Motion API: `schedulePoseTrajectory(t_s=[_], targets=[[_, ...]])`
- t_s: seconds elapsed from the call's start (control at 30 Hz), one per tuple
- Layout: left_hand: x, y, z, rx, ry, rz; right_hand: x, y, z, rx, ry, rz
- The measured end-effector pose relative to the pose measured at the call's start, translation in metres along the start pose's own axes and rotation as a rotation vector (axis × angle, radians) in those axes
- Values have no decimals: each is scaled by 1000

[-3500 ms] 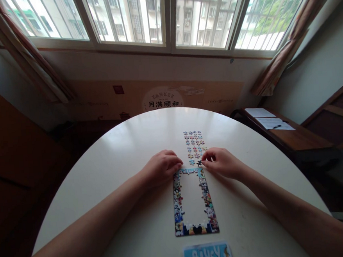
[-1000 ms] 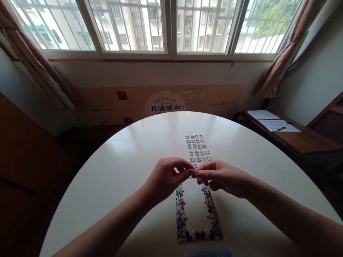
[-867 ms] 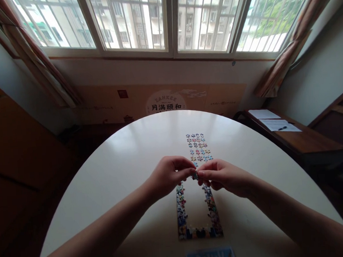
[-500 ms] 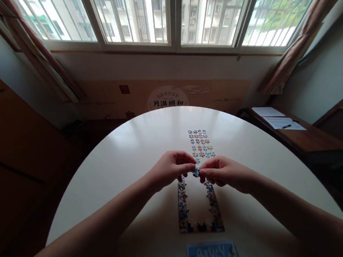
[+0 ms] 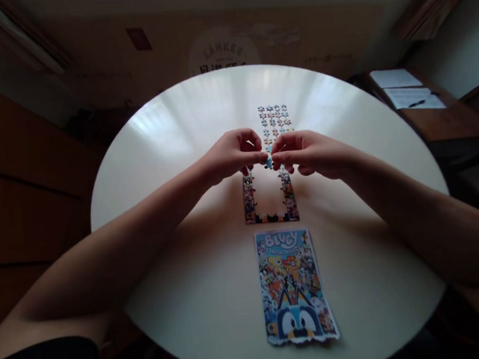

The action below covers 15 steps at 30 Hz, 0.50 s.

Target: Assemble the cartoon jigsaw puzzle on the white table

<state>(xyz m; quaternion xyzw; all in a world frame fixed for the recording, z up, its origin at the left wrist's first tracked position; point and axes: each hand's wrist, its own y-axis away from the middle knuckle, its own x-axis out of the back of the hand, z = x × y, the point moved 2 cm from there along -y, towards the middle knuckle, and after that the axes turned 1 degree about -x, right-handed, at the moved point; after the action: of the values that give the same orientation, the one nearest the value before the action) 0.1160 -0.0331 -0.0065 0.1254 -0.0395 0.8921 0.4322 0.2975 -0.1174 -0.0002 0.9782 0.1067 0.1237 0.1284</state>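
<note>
We pinch one small blue puzzle piece between both hands — left hand and right hand equally near. The puzzle frame lies just below at 6 o'clock on the counter, long axis 12-to-6.

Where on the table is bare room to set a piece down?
Bare: the table's left half, and the right side beyond the right hand. Crowded: the middle strip, with loose pieces, puzzle frame and picture sheet.
</note>
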Motion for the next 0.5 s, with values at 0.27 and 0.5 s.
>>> schedulePoseTrajectory(t_s=[0.27, 0.5], targets=[[-8, 0, 3, -67, -134, -18, -3, 2, -1, 70, 108, -3], [-2, -2, 0, -81, -106, -39, -1, 6, -1, -8, 171, -152]])
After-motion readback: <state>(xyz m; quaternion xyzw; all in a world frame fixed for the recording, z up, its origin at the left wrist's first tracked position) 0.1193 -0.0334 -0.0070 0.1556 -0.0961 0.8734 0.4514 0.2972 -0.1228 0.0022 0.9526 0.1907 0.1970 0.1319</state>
